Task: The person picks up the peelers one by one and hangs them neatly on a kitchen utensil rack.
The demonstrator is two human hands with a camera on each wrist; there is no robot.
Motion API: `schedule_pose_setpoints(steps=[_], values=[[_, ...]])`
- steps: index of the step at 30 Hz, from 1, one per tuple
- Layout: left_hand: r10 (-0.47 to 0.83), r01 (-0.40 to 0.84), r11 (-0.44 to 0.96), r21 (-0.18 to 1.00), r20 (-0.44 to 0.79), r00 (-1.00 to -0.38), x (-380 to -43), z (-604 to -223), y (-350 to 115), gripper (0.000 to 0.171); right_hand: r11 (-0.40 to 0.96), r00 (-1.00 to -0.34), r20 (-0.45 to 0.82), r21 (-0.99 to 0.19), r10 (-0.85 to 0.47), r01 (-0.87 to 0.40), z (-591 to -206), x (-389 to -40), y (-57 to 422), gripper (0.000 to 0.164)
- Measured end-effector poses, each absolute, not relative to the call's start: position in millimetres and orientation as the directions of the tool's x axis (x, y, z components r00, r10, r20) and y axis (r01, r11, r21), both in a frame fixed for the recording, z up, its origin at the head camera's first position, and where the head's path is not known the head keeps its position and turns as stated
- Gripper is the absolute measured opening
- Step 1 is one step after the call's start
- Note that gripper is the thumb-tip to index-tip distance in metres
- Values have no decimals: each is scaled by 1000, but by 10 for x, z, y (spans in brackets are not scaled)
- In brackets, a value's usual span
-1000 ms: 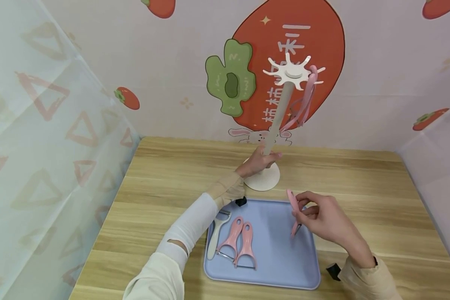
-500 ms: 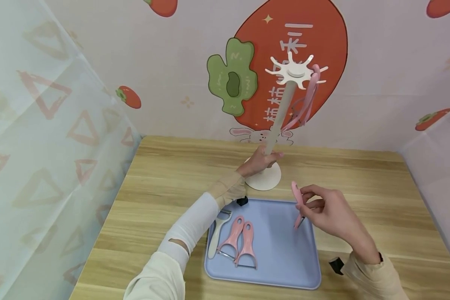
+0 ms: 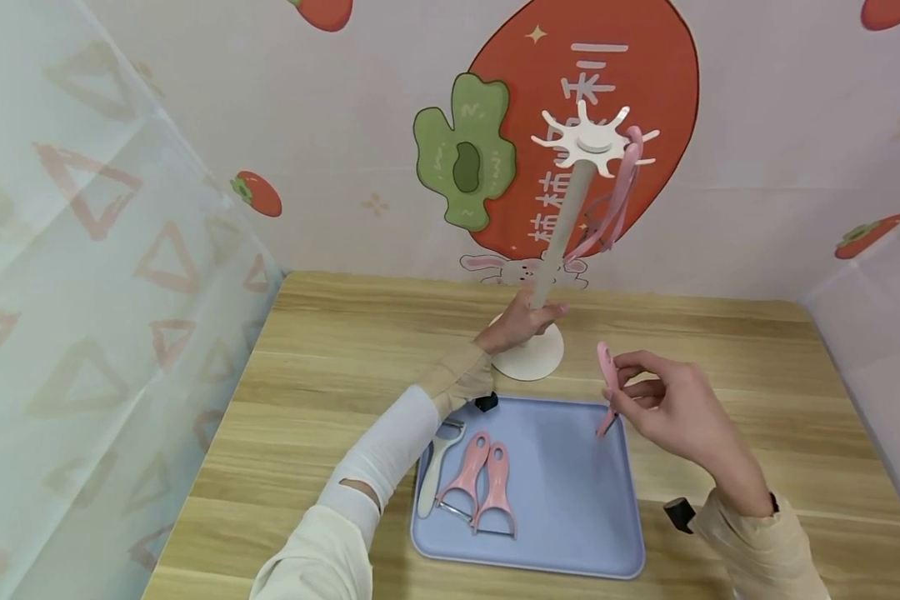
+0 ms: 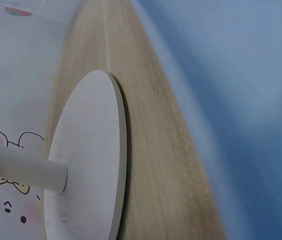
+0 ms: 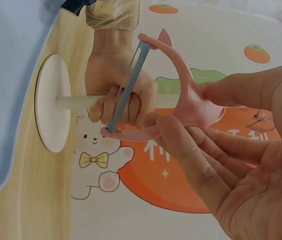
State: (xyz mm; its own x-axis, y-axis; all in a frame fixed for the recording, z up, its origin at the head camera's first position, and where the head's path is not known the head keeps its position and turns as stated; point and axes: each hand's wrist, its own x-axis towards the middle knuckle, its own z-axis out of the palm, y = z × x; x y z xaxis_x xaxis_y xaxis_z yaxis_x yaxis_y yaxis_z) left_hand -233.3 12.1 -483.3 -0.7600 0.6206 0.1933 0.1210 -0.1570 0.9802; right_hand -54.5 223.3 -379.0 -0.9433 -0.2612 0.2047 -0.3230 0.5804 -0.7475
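My left hand (image 3: 520,323) grips the pole of a white stand (image 3: 566,221) low down, just above its round base (image 4: 88,150). Pinched between thumb and fingers of my right hand (image 3: 671,406) is a pink peeler (image 5: 193,102), raised over the tray's far right corner with its handle up and blade down. Pink peelers (image 3: 621,196) hang from a right-hand hook of the star-shaped top. On the blue tray (image 3: 562,508) lie two pink peelers (image 3: 471,471) side by side, with a white peeler (image 3: 432,479) at their left, partly behind my left sleeve.
The wooden table (image 3: 330,350) meets a patterned backdrop (image 3: 345,150) at the back, with side sheets to the left and right. The tray stands in front of the stand's base. Several white hooks (image 3: 581,137) ring the stand's top.
My right hand has risen and moved slightly right and away from me with the pink peeler, from over the tray toward its far right corner. My left hand stays on the pole.
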Motion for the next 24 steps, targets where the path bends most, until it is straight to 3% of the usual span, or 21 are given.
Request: schedule_pose_setpoints(steps=[6, 9, 13, 19, 24], values=[[623, 146, -150, 978, 208, -754, -2346, -4825, 147, 13, 574, -937, 254, -741, -240, -348, -3756, -577, 2250, 36], [623, 165, -160, 973, 229, -747, -2361, -4835, 158, 30, 575, -931, 280, -733, -233, -364, -3733, -594, 2256, 37], [623, 175, -161, 971, 238, -745, -2359, -4836, 153, 41, 572, -925, 303, -728, -228, -379, -3698, -616, 2266, 38], [624, 175, -169, 970, 243, -743, -2352, -4823, 153, 33, 542, -917, 328, -740, -227, -398, -3661, -660, 2278, 42], [623, 173, -178, 969, 247, -742, -2354, -4825, 160, 37, 523, -904, 380, -739, -196, -425, -3632, -714, 2279, 43]])
